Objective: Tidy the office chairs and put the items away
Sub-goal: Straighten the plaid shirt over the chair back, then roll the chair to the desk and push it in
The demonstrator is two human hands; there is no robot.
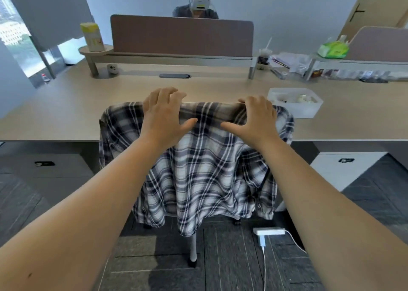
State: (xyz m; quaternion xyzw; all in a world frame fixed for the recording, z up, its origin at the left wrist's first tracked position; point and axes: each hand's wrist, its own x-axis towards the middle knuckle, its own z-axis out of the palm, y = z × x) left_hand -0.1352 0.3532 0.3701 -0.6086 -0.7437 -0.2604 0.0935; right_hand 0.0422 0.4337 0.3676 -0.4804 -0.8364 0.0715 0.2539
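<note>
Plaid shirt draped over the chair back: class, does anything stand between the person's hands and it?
Nothing visible does. The left hand and right hand already rest on the black-and-white plaid shirt along the chair's top edge, fingers spread.

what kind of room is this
Most likely a shared open-plan office. A long desk carries a fabric privacy divider, another person sits behind it, and a wheeled chair draped with a plaid shirt is pushed up to the desk.

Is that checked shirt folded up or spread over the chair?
Spread. The checked shirt drapes over the chair back, hanging loose; both hands rest on its top edge.
</note>
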